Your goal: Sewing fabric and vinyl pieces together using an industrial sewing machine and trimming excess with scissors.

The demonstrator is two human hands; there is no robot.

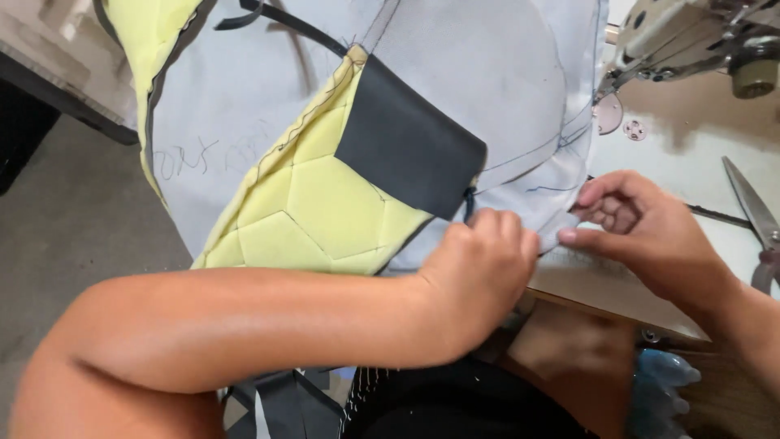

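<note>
The yellow panel (317,207) hangs off the table (691,154). My left hand (479,264) curls shut on the grey fabric (487,73) edge, steadying it; my right hand (642,219) pinches the same hem (561,228) to align it. Scissors (751,207) lie right.

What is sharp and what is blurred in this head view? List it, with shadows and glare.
Head view: the yellow quilted panel and black patch are sharp; the left hand and right hand gripping the grey fabric are slightly soft; the sewing machine is washed out by glare, casting a soft shadow on the table; the scissors lie at the frame edge.
</note>
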